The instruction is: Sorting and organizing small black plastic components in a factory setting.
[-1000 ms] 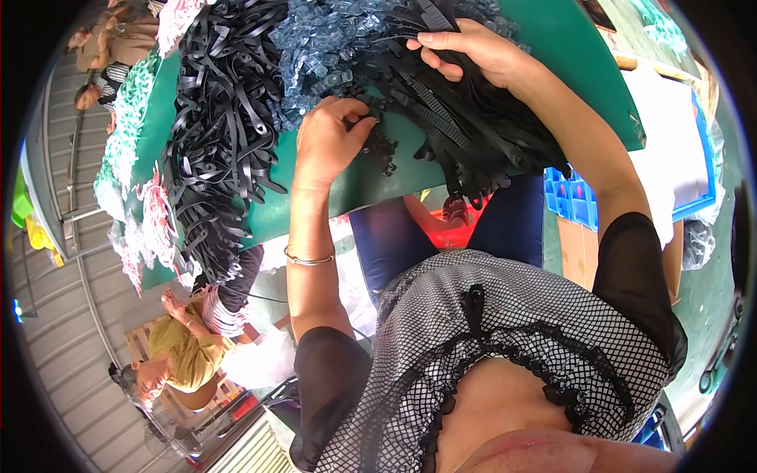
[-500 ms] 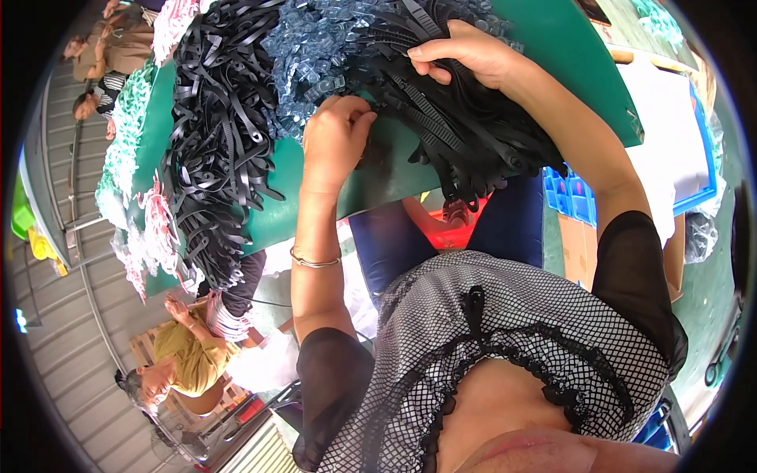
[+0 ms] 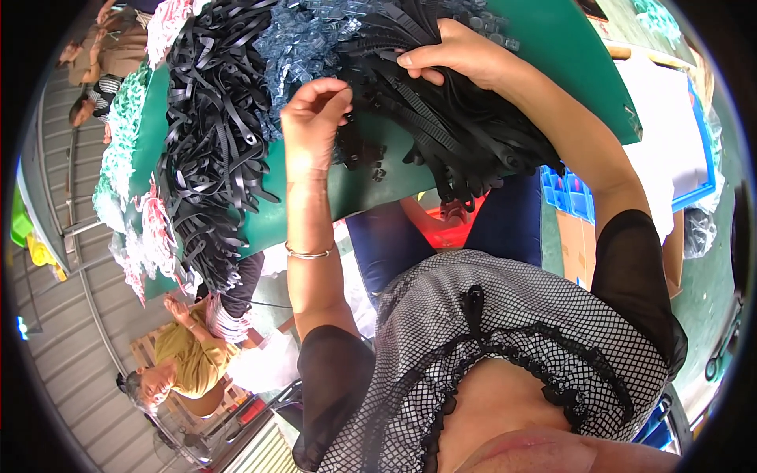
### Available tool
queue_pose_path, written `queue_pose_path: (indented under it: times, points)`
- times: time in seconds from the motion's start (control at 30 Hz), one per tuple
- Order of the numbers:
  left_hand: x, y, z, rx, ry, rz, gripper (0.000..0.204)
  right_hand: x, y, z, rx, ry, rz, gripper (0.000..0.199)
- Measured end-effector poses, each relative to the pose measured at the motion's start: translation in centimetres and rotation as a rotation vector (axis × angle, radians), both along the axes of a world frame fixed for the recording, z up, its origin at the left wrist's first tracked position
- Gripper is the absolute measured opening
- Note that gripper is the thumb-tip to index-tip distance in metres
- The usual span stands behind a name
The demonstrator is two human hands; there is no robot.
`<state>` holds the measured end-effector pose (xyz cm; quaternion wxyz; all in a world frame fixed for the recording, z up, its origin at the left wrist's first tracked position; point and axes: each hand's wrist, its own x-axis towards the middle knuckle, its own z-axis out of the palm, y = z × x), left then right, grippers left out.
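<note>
My right hand (image 3: 465,59) is closed on a black ridged strap, thumb and fingers pinching it above a heap of similar black straps (image 3: 473,130). To its left, my left hand (image 3: 309,122) is raised over the green table with thumb and forefinger brought together. Whatever may be between those fingertips is too small or hidden to make out. Just beyond my left hand spreads a pile of clear bluish plastic pieces (image 3: 296,59). Several small dark pieces (image 3: 369,158) lie on the table between my left wrist and the strap heap.
A long tangle of black straps (image 3: 217,126) covers the table's left part. Mint-green (image 3: 122,150) and pink-white bundles (image 3: 154,225) line the left edge of the green table (image 3: 568,55). Blue crates (image 3: 569,193) stand at right. A seated person (image 3: 185,359) is at lower left.
My left hand has moved left and turned, its fingers lifting and the small dark pieces coming into sight. My right hand has shifted slightly left over the straps.
</note>
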<state>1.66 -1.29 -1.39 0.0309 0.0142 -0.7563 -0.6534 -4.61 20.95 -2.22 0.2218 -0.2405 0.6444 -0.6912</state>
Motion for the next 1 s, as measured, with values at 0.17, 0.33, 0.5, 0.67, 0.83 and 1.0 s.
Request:
queue_pose_path:
  times: [0.17, 0.33, 0.5, 0.67, 0.83, 1.0]
  points:
    - [0.2, -1.7, -0.3, -0.342, 0.092, -0.063, 0.014, 0.4, -0.2, 0.7, 0.010, -0.066, -0.067, 0.019]
    - [0.3, 0.7, -0.2, -0.796, 0.256, -0.059, 0.024, 0.3, -0.1, 0.1, -0.011, -0.026, -0.039, 0.019]
    - [-0.3, 1.8, -0.4, -0.874, 0.240, -0.070, 0.020, 0.2, 0.0, 0.5, -0.012, -0.018, -0.047, 0.019]
    - [-0.5, 1.7, -0.4, -0.690, 0.358, -0.032, 0.018, 0.3, -0.2, 0.7, -0.001, -0.039, -0.033, 0.019]
    - [-0.1, 3.5, 0.3, -0.491, 0.343, -0.015, 0.019, 0.6, -0.1, 0.8, 0.024, -0.028, -0.041, 0.018]
    - [-0.1, 3.9, 0.5, -0.420, 0.388, -0.004, 0.021, 1.2, -0.1, 1.5, 0.036, 0.005, -0.036, 0.020]
